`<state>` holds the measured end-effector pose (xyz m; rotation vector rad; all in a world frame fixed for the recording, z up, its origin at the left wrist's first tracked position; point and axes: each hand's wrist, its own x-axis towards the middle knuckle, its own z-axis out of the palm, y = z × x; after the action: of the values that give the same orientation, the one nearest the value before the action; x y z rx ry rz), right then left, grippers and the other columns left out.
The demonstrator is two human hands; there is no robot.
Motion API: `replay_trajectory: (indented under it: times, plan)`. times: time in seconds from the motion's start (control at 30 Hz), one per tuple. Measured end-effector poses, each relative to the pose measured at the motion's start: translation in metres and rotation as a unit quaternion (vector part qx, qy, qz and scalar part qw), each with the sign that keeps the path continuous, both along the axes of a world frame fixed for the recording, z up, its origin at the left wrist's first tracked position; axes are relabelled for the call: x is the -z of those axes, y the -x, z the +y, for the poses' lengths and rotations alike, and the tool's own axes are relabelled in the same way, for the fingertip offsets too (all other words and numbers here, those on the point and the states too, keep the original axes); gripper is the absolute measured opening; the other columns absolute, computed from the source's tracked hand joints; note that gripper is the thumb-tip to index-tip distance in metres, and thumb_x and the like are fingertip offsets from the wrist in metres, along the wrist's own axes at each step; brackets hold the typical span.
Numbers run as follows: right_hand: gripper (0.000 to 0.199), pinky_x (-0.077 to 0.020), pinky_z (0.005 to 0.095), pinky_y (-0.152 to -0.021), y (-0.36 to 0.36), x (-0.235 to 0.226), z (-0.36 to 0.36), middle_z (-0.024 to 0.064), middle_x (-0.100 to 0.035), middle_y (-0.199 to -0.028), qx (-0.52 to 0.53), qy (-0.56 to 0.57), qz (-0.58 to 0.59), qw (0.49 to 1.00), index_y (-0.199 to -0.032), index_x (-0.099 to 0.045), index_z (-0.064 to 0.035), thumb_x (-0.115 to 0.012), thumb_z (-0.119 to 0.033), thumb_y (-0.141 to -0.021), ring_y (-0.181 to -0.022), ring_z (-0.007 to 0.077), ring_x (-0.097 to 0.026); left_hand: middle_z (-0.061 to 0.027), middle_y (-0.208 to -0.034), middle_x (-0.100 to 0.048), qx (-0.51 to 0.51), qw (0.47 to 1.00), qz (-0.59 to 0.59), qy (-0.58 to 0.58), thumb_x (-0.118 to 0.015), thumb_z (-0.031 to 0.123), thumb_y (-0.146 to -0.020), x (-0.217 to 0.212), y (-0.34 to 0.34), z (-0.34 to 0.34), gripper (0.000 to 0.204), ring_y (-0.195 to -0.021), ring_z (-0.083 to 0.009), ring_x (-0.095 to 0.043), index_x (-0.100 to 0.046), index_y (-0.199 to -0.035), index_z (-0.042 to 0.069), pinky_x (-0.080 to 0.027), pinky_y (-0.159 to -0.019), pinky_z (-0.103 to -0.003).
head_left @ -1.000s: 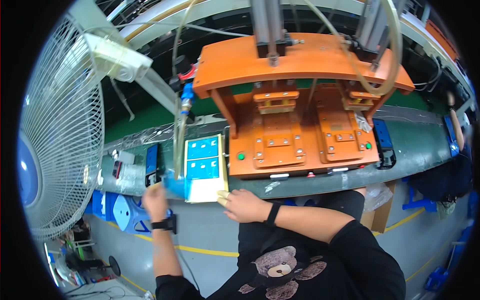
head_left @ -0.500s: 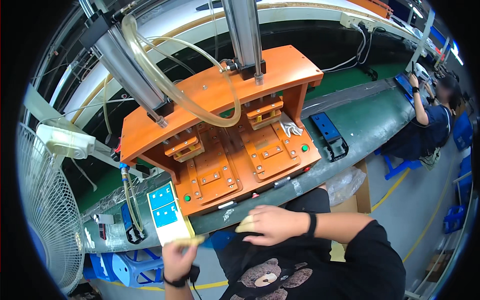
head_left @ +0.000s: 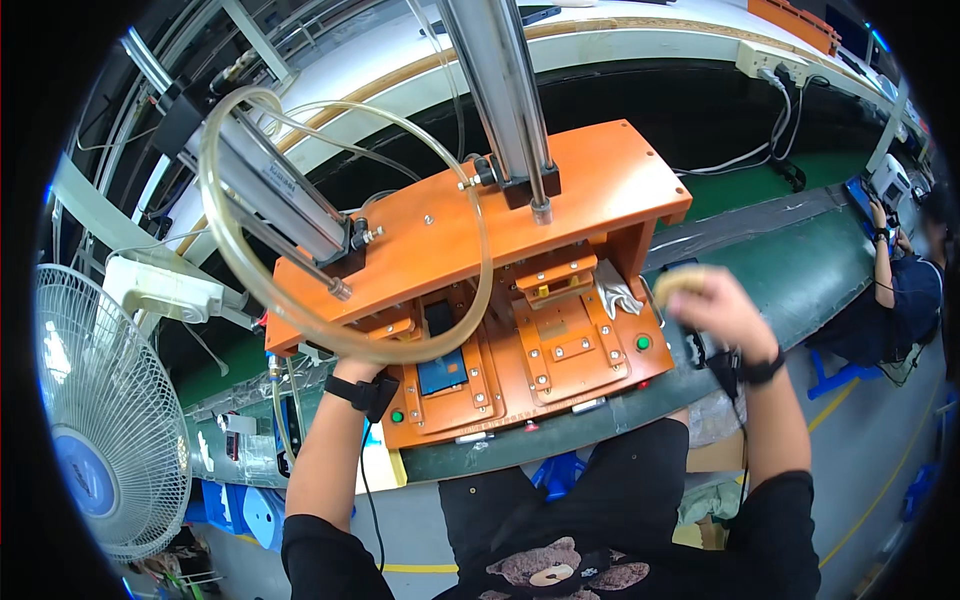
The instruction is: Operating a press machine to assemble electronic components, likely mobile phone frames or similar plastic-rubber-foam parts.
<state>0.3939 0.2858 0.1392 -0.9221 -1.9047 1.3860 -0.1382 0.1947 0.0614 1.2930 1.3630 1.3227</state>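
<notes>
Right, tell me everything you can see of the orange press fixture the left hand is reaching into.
The orange press fixture sits tilted in view on the green conveyor belt. It has a flat orange top plate on side walls, two silvery cylinders rising from it, a clear hose looping across, and a base with two nests, screws and green buttons. A blue board lies in the left nest. The left hand reaches under the top plate, mostly hidden.

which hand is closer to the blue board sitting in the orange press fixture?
Left. The left hand reaches under the press's upper plate just left of the blue board. The right hand is raised off the fixture's right end, holding a small tan piece.
</notes>
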Motion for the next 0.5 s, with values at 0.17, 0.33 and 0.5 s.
replay_trajectory:
  times: [0.17, 0.33, 0.5]
  plan:
    - [0.057, -0.0525, 0.0362, -0.089, -0.029, 0.105, 0.200, 0.0222, -0.069, -0.108, 0.273, -0.209, -0.207, 0.916, -0.121, -0.061, 0.0065, -0.072, -0.035, -0.083, -0.105, 0.0335, -0.067, -0.0130, -0.138, -0.051, 0.004, 1.000, 0.005, 0.027, -0.058, 0.026, -0.095, -0.006, -0.022, 0.057, 0.046, -0.128, -0.0294, -0.047, -0.047, -0.138, 0.012, -0.038, -0.108, -0.044]
    - [0.056, -0.0526, 0.0384, -0.089, 0.023, 0.134, 0.245, 0.0249, -0.065, -0.118, 0.227, -0.215, -0.240, 0.919, -0.120, -0.058, 0.0085, -0.069, -0.033, -0.083, -0.116, 0.0375, -0.060, -0.0130, -0.137, -0.052, -0.028, 0.997, 0.024, 0.063, -0.058, 0.026, -0.095, 0.000, -0.013, 0.011, 0.046, -0.127, -0.0291, -0.049, -0.047, -0.137, 0.012, -0.039, -0.107, -0.044]
    - [0.051, -0.0538, 0.0365, -0.081, 0.059, 0.133, 0.225, 0.0210, -0.065, -0.114, 0.190, -0.134, -0.163, 0.959, -0.118, -0.060, 0.0059, -0.067, -0.031, -0.084, -0.107, 0.0326, -0.062, -0.0131, -0.136, -0.052, -0.035, 0.994, 0.041, 0.094, -0.058, 0.025, -0.095, 0.002, -0.024, 0.010, 0.046, -0.126, -0.0288, -0.050, -0.048, -0.137, 0.012, -0.041, -0.106, -0.043]
